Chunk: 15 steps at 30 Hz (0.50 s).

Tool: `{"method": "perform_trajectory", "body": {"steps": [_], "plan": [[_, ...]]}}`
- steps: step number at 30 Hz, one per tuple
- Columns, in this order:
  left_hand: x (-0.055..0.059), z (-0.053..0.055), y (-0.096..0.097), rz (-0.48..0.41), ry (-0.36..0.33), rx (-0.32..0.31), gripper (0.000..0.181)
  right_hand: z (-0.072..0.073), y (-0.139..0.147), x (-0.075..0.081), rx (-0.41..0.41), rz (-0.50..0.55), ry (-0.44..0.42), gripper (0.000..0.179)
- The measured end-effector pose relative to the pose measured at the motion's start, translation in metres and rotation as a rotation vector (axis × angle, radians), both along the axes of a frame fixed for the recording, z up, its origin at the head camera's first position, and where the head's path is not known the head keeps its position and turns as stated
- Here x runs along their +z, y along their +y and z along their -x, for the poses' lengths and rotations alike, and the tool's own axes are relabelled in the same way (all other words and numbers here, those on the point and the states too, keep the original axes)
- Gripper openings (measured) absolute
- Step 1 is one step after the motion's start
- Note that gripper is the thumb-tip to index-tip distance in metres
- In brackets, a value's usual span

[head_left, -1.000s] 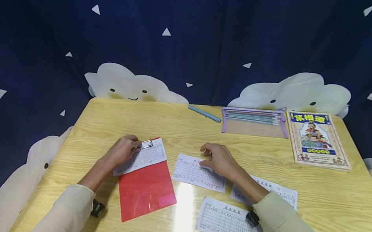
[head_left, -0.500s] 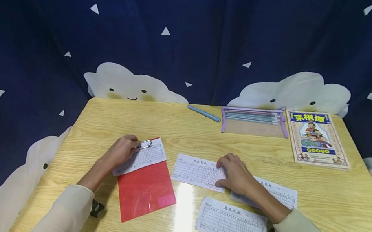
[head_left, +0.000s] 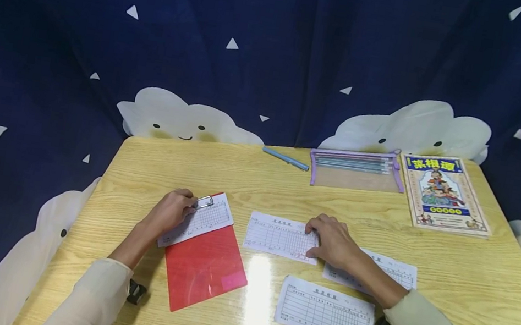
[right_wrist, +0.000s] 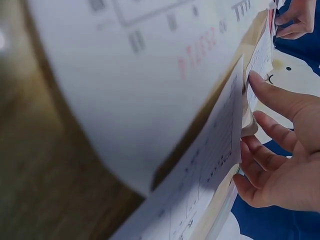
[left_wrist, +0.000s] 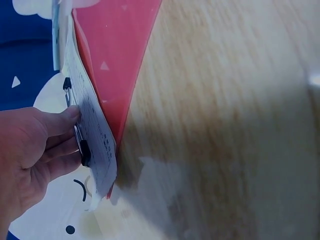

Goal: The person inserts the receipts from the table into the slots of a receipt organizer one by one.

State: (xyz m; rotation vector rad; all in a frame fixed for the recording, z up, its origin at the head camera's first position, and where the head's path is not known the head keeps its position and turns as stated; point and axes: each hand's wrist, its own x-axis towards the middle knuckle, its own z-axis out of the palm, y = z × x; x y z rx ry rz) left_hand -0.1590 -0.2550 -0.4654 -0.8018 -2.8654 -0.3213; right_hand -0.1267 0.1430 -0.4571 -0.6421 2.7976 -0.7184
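On the left of the table lies a red clipboard (head_left: 205, 268) with a printed receipt slip (head_left: 212, 221) across its top. My left hand (head_left: 171, 211) pinches the wire clip (head_left: 205, 203) there; black ends show on the clip (left_wrist: 84, 154) in the left wrist view. Near the table's middle, my right hand (head_left: 334, 242) holds the right end of another receipt slip (head_left: 275, 235), thumb at the lower edge and fingers at the upper. In the right wrist view the thumb (right_wrist: 275, 95) overlaps that slip.
Two more receipt slips lie close by: one (head_left: 392, 270) partly under the right forearm, another (head_left: 314, 312) nearer the front. Along the back are a blue pen (head_left: 286, 159), a purple-edged mesh pencil pouch (head_left: 358, 179) and a picture-covered book (head_left: 446, 194).
My right hand has moved right along the middle slip to its right end and taken hold. The slip has shifted slightly toward the back. My left hand stays on the clip.
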Motion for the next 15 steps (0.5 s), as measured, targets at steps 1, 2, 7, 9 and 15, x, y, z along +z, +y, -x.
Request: {"method": "perform_trajectory", "body": {"steps": [1,2,7,9,15], "plan": [[0.0,0.0002,0.0,-0.001,-0.002,0.002,0.007,0.0009,-0.0002,0.0004,-0.001,0.001,0.0,0.044],[0.0,0.0004,0.0,-0.002,-0.003,0.003,0.007,0.0018,-0.0006,0.0008,-0.003,0.004,0.001,0.044],[0.0005,0.0004,0.0001,-0.006,-0.017,0.012,0.007,0.0054,-0.0019,0.0017,-0.004,0.049,-0.006,0.041],[0.0006,0.0002,0.0003,-0.001,-0.019,0.014,0.008,0.0063,-0.0019,0.0017,-0.001,0.083,-0.019,0.039],[0.001,0.0002,0.0006,0.007,-0.009,0.01,0.009,0.0068,-0.0023,0.0008,-0.022,0.134,-0.044,0.035]]}}
